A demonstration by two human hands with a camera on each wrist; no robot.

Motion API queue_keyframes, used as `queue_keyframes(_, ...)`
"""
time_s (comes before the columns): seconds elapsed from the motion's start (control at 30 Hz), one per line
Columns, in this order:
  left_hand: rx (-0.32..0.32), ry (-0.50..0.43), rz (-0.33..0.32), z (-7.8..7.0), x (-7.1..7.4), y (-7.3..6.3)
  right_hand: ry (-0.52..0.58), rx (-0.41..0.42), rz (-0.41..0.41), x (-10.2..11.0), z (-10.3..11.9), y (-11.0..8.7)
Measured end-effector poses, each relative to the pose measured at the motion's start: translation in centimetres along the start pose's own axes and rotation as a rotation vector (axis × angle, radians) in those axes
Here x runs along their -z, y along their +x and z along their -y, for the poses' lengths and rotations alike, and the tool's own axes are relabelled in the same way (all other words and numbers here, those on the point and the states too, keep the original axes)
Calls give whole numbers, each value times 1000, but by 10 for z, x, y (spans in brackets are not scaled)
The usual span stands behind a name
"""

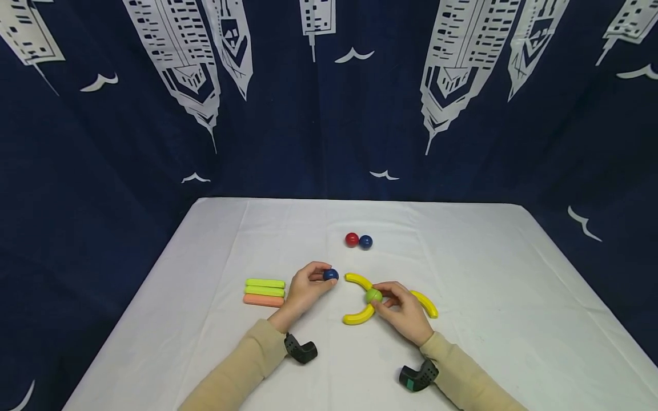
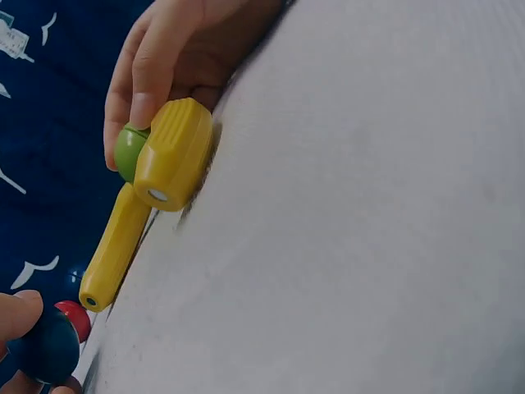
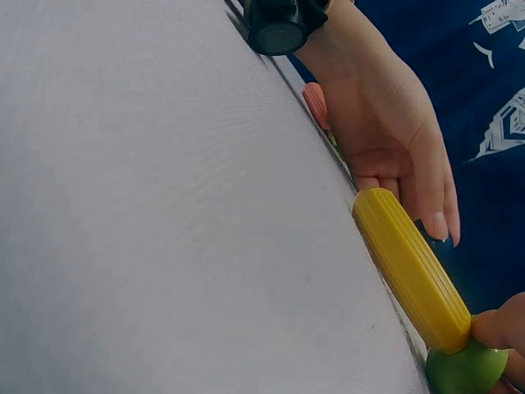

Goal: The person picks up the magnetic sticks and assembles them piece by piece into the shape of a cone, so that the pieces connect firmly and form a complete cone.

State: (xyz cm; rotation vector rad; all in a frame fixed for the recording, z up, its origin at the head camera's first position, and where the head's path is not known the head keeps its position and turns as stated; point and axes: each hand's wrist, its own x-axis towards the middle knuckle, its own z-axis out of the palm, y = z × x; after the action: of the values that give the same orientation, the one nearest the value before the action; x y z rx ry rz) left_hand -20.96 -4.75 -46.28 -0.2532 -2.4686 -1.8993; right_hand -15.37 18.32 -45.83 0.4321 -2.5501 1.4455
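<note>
Left hand: The left hand [image 1: 307, 285] had its grip clamped on a blue ball [image 1: 331, 274], with thumb and fingers pinched round it.
Blue ball: It was near the tip of the top yellow bent stick [image 1: 358, 280], but a bit apart from it. I could not tell if the ball touched the counter [image 1: 514, 342].
Right hand: The right hand [image 1: 403, 313] had its grip clamped on a green ball [image 1: 373, 295], pinched by the thumb and fingers.
Green ball: It sat in the middle of the yellow bits. One end of the top yellow bent stick touched it, and so did one end of the low yellow bent stick [image 1: 358, 315].
Third yellow stick: The side yellow bent stick [image 1: 425, 305] lay just past the right hand, on its right, with one end hidden by the hand.
Far balls: A red ball [image 1: 352, 240] and a second blue ball [image 1: 365, 242] were side by side on the counter, farther off than both hands.
Straight sticks: Two lime sticks [image 1: 264, 287] and an orange stick [image 1: 264, 300] lay in a neat row beside the left arm, with the orange one nearest the person.
Sleeves: Both tan sleeves [image 1: 244, 365] came in from the near edge.
Back: A dark blue cloth [image 1: 319, 125] with white buildings and birds hung behind the counter.
</note>
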Motion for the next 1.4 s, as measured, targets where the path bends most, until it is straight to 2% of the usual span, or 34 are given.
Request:
queue_keyframes(0.13,-31,11,-13,5,-3,0,0,-4,11,4,18,-1)
queue_keyframes(0.23,-35,46,-20,6,-5,0,-5,-13,12,5,22,-1)
queue_keyframes(0.4,-17,100,-31,6,-7,1,0,-8,17,5,21,-1)
queue_keyframes(1.1,-63,181,-9,9,-10,2,-14,7,27,5,25,-2)
queue_keyframes(1.2,-77,163,-20,9,-10,0,-11,17,20,4,21,-2)
queue_keyframes(1.4,-87,78,-89,8,-11,-10,-28,45,4,-4,-9,0)
